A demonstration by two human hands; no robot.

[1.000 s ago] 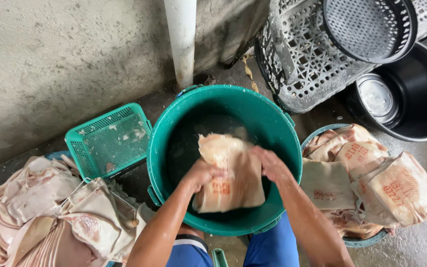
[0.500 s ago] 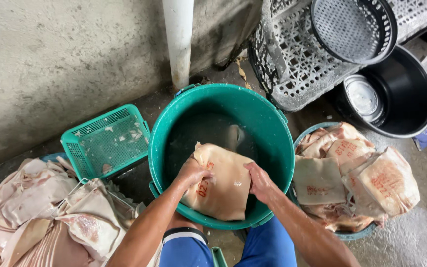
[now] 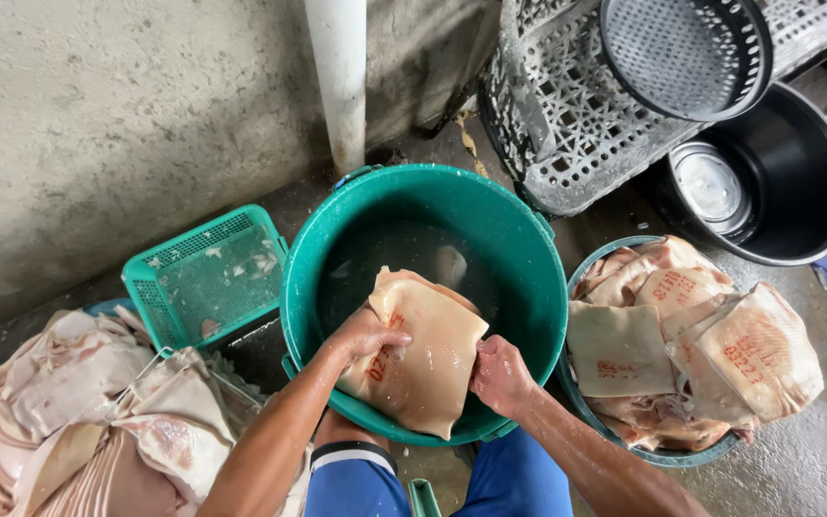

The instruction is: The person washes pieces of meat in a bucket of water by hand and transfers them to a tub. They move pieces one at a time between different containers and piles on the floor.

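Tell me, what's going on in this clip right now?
A person crouches over a green bucket of water and holds a pale slab of pork skin at its near rim. The left hand lies on the slab's left edge and the right hand grips its right edge. More slabs fill a basin to the right, and another pile lies to the left beside a small green basket. A black pot and grey crates stand behind.

bare forearms, blue shorts, white-striped dark hem
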